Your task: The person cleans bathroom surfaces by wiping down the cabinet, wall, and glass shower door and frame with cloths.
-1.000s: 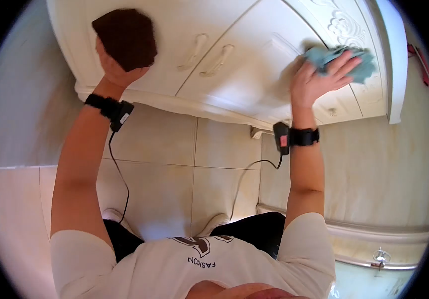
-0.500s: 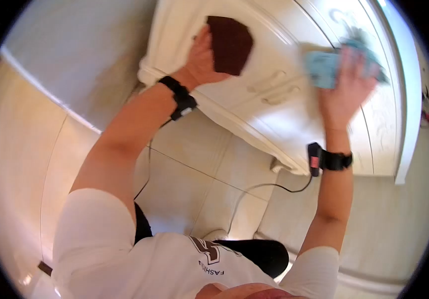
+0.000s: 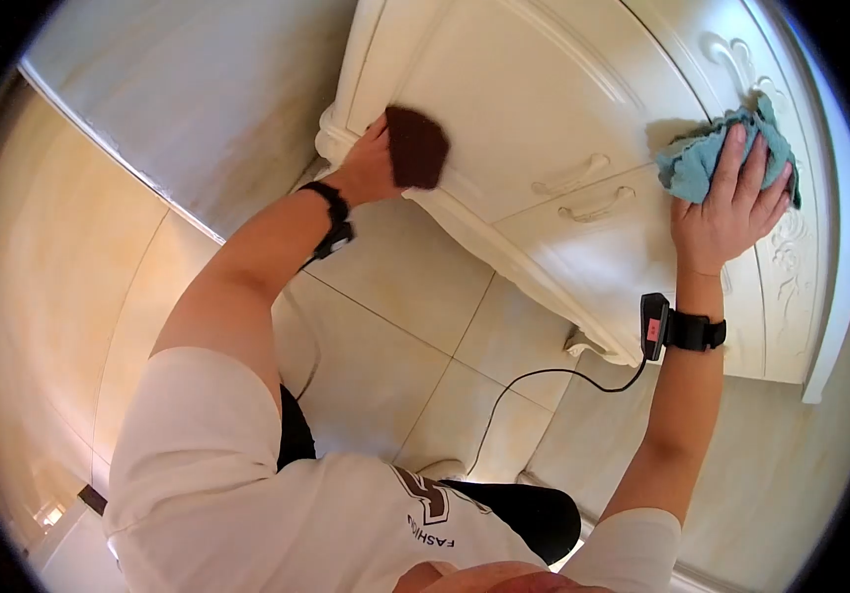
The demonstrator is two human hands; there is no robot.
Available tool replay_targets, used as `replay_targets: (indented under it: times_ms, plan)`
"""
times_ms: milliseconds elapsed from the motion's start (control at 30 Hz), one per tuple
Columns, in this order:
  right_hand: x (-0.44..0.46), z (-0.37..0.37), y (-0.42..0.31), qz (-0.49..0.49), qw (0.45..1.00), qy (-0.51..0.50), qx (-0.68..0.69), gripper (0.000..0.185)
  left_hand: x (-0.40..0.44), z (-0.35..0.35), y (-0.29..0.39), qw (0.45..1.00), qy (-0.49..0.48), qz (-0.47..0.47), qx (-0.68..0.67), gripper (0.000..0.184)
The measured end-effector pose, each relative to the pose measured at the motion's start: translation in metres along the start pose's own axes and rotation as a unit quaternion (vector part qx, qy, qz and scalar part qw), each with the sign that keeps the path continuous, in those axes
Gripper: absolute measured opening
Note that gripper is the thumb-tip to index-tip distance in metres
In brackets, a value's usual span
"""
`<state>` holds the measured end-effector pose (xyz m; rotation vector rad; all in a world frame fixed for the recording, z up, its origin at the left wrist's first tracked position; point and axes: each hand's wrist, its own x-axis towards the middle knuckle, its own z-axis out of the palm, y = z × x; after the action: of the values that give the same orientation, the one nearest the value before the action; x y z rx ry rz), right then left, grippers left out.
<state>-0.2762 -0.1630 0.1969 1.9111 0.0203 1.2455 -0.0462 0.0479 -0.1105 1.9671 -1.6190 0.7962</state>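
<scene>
My left hand (image 3: pixel 368 170) grips a dark brown pad (image 3: pixel 418 148), flat with angled corners, at the lower left edge of a white cabinet (image 3: pixel 514 109). The fingers behind the pad are mostly hidden. Against the cabinet's right part, my right hand (image 3: pixel 726 222) presses a crumpled teal cloth (image 3: pixel 687 166), with its fingers laid over the fabric. Two curved handles (image 3: pixel 598 205) sit on the cabinet front between my hands.
Carved ornament (image 3: pixel 789 247) decorates the cabinet's right side. A black cable (image 3: pixel 544 373) runs from the right wrist strap (image 3: pixel 692 330) down past the tiled floor (image 3: pixel 385 306). A grey marbled wall panel (image 3: pixel 198 89) stands at the left.
My left hand has moved down and left with the brown pad, to the cabinet's lower edge. The right hand and cloth have shifted right and slightly down. The whole view has shifted somewhat.
</scene>
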Motion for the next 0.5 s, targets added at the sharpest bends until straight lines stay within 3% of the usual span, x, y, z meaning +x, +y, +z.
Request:
replay_targets:
  times_ms: [100, 200, 333, 367, 400, 467, 500]
  plan:
    - [-0.001, 0.003, 0.003, -0.002, 1.000, 0.008, 0.000, 0.054, -0.016, -0.006, -0.008, 0.999, -0.009, 0.014, -0.044, 0.066]
    - [-0.001, 0.004, 0.002, -0.005, 1.000, 0.016, 0.021, 0.053, 0.050, -0.035, -0.014, 0.979, 0.167, -0.039, -0.108, 0.073]
    - [-0.001, 0.006, 0.003, -0.018, 0.998, 0.040, 0.033, 0.054, 0.140, -0.110, -0.007, 0.915, 0.397, -0.069, 0.034, 0.044]
    - [-0.002, 0.006, 0.003, -0.020, 0.998, 0.042, 0.037, 0.055, 0.136, -0.106, -0.017, 0.927, 0.368, -0.065, -0.012, 0.041]
    - [-0.001, 0.007, 0.004, -0.023, 0.998, 0.046, 0.035, 0.055, 0.105, -0.070, -0.036, 0.959, 0.257, -0.116, 0.033, 0.045]
    - [0.000, 0.006, 0.004, -0.037, 0.998, 0.047, 0.014, 0.056, 0.058, -0.021, -0.039, 0.972, 0.228, -0.050, -0.034, 0.057]
    - [-0.001, 0.005, 0.003, -0.046, 0.998, 0.044, -0.002, 0.057, 0.025, 0.006, -0.037, 0.988, 0.142, -0.058, -0.019, 0.053]
